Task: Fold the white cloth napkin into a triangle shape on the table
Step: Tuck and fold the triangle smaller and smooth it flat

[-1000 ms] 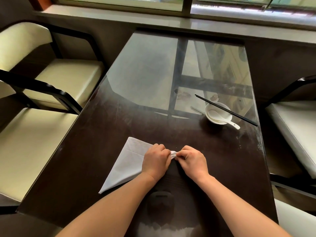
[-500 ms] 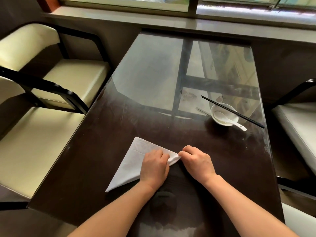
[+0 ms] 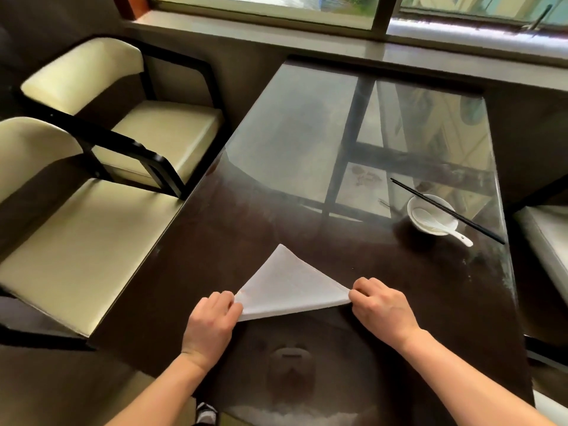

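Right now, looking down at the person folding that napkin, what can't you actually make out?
- Near corners of the white napkin: head view, pinched inside the left hand and right hand.
- How many layers it has: head view, the upper face covers them.
- Contents of the bowl: too small; only the spoon shows, chopsticks across the rim.
- Right-side chair: cut off by the frame edge.

A white napkin [image 3: 289, 287], folded into a triangle, lies on a dark glass-covered worktop [image 3: 215, 241], its apex pointing to the far side. The left hand [image 3: 212, 325] pinches the near left corner and the right hand [image 3: 381, 309] the near right corner. Far right on the worktop, black chopsticks [image 3: 445, 210] rest across a white bowl [image 3: 431, 215] holding a spoon [image 3: 439, 227]. Cream-cushioned chairs [image 3: 92, 226] stand at left.
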Motion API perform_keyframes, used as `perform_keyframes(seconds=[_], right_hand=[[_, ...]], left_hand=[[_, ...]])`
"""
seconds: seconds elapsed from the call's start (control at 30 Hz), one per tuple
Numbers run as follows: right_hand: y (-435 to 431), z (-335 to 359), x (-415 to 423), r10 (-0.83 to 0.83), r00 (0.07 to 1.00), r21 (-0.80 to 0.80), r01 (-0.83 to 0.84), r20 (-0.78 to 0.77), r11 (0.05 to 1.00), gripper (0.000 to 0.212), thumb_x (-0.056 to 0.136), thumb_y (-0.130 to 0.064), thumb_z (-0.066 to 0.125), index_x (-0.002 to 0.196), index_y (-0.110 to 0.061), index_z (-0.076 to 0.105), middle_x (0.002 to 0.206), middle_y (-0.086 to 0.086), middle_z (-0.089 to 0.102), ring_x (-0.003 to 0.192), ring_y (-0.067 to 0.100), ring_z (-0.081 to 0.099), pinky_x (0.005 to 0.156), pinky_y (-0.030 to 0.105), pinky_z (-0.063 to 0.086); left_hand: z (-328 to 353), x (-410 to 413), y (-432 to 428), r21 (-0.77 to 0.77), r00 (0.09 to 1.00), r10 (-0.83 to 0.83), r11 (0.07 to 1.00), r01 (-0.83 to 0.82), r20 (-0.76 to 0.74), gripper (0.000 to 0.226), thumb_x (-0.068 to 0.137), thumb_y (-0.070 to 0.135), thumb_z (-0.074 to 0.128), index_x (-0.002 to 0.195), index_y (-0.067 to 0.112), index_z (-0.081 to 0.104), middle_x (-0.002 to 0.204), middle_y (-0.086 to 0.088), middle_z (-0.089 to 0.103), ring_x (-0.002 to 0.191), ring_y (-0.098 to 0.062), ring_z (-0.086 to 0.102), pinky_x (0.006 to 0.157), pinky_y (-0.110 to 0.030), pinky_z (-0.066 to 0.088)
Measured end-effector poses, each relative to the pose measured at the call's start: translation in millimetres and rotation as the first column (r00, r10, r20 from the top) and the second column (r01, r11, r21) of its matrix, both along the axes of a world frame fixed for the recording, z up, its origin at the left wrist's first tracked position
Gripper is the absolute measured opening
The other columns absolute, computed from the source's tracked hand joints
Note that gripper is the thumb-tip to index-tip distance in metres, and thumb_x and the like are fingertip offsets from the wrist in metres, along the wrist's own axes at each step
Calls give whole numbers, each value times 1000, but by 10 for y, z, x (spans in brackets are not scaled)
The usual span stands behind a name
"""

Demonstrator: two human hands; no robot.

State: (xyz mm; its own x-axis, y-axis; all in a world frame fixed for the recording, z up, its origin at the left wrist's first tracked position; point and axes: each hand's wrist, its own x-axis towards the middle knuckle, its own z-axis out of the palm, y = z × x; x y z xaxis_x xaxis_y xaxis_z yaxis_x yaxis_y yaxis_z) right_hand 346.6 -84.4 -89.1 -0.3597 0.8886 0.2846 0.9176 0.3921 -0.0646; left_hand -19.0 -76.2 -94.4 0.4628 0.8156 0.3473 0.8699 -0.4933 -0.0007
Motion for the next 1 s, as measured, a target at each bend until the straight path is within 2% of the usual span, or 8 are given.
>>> perform_keyframes(seconds=[0.17, 0.3, 0.43, 0.53, 0.77, 0.9, 1.0], right_hand=[[-5, 14, 18, -28, 999, -39, 29, 19, 999, 12, 81, -10, 56, 71, -16, 56, 81, 0, 61, 60, 22, 52, 34, 31, 40], [-13, 40, -18, -91, 996, -63, 89, -17, 994, 17, 84, -15, 47, 71, -15, 57, 82, -1, 62, 62, 23, 55, 35, 29, 40], [-17, 5, -28, -162, 986, -101, 157, -47, 982, 13, 76, -5, 66, 72, -14, 57, 84, -1, 61, 65, 23, 55, 38, 32, 45], [-14, 10, -32, -210, 975, -144, 198, -68, 969, 16, 74, -5, 71, 72, -14, 58, 85, -1, 60, 68, 24, 56, 41, 34, 47], [-23, 35, -33, -229, 970, -175, 212, -78, 961, 16, 77, -9, 72, 74, -14, 57, 87, -1, 58, 70, 24, 55, 44, 36, 48], [-54, 47, -42, -209, 976, -149, 198, -65, 969, 16, 76, -7, 72, 74, -13, 57, 86, 0, 58, 67, 24, 54, 41, 33, 45], [-72, 30, -35, -172, 984, -127, 167, -36, 978, 17, 75, -6, 74, 74, -13, 58, 86, 2, 59, 66, 24, 55, 39, 33, 46]], left_hand=[[-37, -123, -107, -4, 999, -33, 999, 33, 30, 16, 83, -4, 60, 81, 11, 65, 77, -9, 56, 59, -25, 45, 50, -38, 41], [-62, -229, -134, -78, 996, 20, 997, -13, 81, 18, 90, 12, 50, 83, 12, 66, 74, -5, 53, 57, -25, 47, 50, -39, 43], [-12, -261, -178, -142, 989, 40, 990, -20, 140, 16, 87, 15, 48, 83, 14, 64, 73, -3, 54, 60, -23, 49, 54, -36, 45], [-32, -268, -186, -185, 977, 88, 981, -51, 194, 15, 84, 14, 49, 84, 13, 64, 76, -2, 56, 65, -22, 52, 62, -34, 46], [-42, -314, -189, -83, 996, -59, 994, 65, 68, 14, 79, -5, 65, 76, 8, 65, 76, -9, 57, 62, -26, 49, 57, -39, 48], [-41, -334, -219, -29, 993, -111, 993, 112, 36, 14, 83, -5, 66, 77, 8, 67, 79, -10, 59, 65, -27, 51, 62, -38, 47], [-60, -371, -254, -1, 984, -177, 984, 177, -23, 10, 85, -3, 65, 85, 5, 70, 81, -10, 60, 67, -27, 53, 64, -39, 49]])
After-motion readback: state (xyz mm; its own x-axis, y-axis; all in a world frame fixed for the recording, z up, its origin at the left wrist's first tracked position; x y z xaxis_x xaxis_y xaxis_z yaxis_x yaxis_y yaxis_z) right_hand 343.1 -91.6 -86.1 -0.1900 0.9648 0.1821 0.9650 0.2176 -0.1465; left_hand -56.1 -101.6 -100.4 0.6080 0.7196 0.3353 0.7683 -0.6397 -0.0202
